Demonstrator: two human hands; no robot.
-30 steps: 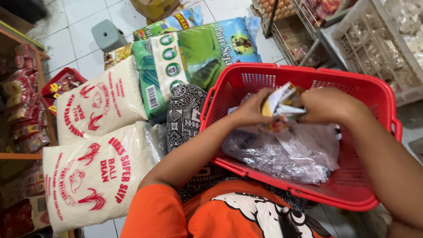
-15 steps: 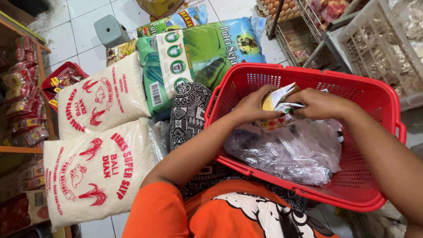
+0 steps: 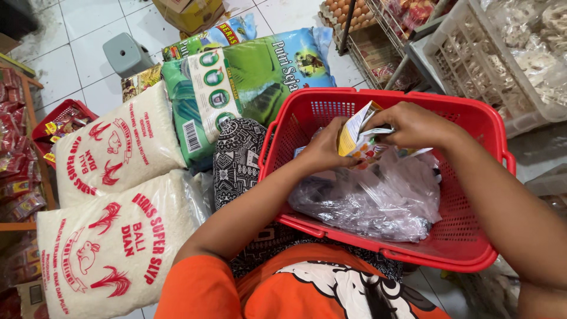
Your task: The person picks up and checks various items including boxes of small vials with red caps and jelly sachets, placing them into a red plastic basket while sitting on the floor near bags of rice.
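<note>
White floor tiles (image 3: pixel 71 35) run under stacked white rice sacks (image 3: pixel 112 147) and a green sack (image 3: pixel 236 88), with wire shelves (image 3: pixel 378 53) behind; a red basket (image 3: pixel 466 248) rests on the person's lap. Both hands meet over it on a small yellow-and-white packet (image 3: pixel 354 133); the left hand (image 3: pixel 322 150) pinches its lower edge, the right hand (image 3: pixel 416 124) clenches its top. Beneath lies a crumpled clear plastic bag (image 3: pixel 378 201). Handling this well likely means keeping both grips firm near the packet's edges, low over the basket, so anything that slips lands inside.
</note>
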